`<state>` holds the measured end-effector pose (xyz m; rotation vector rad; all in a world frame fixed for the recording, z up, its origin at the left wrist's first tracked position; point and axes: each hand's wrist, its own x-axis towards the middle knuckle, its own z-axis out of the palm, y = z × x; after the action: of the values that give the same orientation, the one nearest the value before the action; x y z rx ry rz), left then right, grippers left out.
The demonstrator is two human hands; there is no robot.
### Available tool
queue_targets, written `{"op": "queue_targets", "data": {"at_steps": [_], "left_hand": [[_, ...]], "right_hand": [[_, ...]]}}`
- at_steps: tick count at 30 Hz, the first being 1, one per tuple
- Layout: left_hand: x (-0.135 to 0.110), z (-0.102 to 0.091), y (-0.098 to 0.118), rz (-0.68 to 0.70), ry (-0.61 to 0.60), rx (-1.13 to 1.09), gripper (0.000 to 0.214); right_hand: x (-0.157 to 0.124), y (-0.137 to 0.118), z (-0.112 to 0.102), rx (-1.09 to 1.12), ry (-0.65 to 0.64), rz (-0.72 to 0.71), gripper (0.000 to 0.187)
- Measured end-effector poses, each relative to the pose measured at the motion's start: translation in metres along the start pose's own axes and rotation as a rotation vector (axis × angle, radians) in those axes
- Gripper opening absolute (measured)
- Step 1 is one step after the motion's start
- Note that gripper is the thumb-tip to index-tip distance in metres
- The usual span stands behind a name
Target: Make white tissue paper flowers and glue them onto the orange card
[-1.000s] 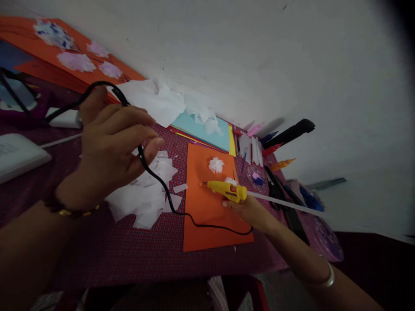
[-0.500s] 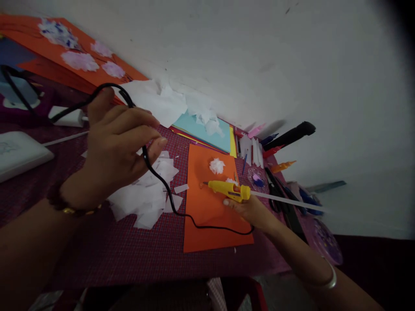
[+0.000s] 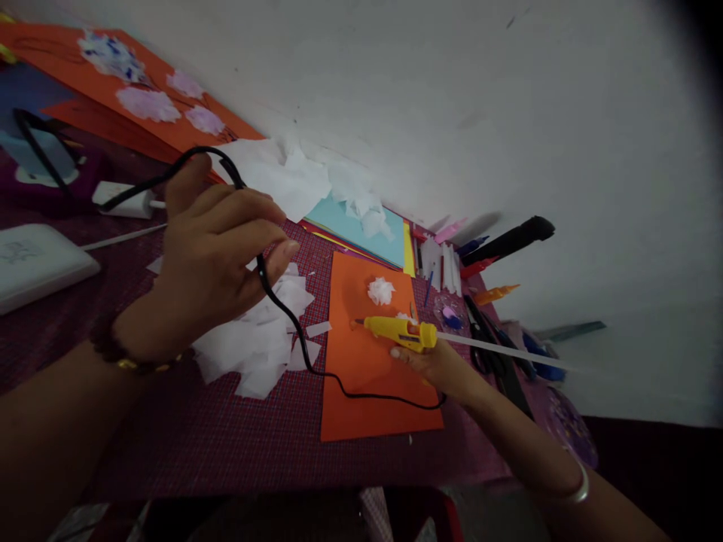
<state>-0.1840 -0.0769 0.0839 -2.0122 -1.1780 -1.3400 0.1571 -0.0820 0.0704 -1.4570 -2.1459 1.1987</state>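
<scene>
In my right hand point(image 3: 432, 367) is a yellow glue gun point(image 3: 395, 331), its nozzle pointing left just over an orange sheet point(image 3: 376, 410). A long pale glue stick point(image 3: 497, 350) sticks out of its back end. My left hand point(image 3: 218, 256) is raised with curled fingers gripping the gun's black cord point(image 3: 276, 301), which loops above the knuckles and runs down across the sheet. One white paper flower point(image 3: 380, 290) sits on the orange sheet; a second one lies partly hidden behind the gun. Left of the sheet is a pile of white paper pieces point(image 3: 257, 346).
Coloured sheets point(image 3: 361, 229) are stacked at the wall, with white tissue point(image 3: 294, 181) beside them. Left stand a white power bank point(image 3: 42, 263) and a plug point(image 3: 124, 199). An orange board with paper flowers point(image 3: 186, 124) leans behind. Scissors point(image 3: 480, 331) and pens lie right.
The whole view has shifted slightly to the right. Both hands keep their hold, and the glue gun stays over the same part of the orange sheet.
</scene>
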Motion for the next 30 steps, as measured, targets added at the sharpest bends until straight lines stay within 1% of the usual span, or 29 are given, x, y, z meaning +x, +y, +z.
{"op": "queue_targets", "data": {"at_steps": [4,8,11,16,19,21,24,30], "left_hand": [[0.001,-0.001,0.001,-0.018,-0.004,0.017,0.01],[0.001,-0.003,0.003,-0.062,-0.028,0.008,0.014],[0.0,-0.003,0.003,-0.052,-0.028,0.008,0.01],[-0.001,-0.001,0.001,-0.045,-0.006,0.035,0.01],[0.0,-0.002,0.001,-0.021,0.015,0.016,0.01],[0.001,-0.004,0.002,-0.034,-0.001,-0.006,0.008],[0.001,-0.006,0.004,-0.068,-0.022,-0.023,0.008],[0.0,-0.005,0.004,-0.058,-0.005,0.008,0.012]], "right_hand": [[0.0,0.006,0.001,-0.02,0.05,0.039,0.044],[-0.002,0.001,0.001,0.027,0.029,0.029,0.045],[-0.004,-0.004,0.001,0.029,0.011,0.057,0.044],[-0.005,-0.005,0.002,0.015,0.082,0.07,0.045],[-0.007,-0.005,0.001,0.034,0.051,0.066,0.045],[-0.008,-0.005,0.0,0.024,0.022,0.078,0.043],[-0.009,-0.004,0.0,-0.001,0.044,0.101,0.042],[-0.011,-0.003,-0.001,-0.014,0.065,0.086,0.047]]}}
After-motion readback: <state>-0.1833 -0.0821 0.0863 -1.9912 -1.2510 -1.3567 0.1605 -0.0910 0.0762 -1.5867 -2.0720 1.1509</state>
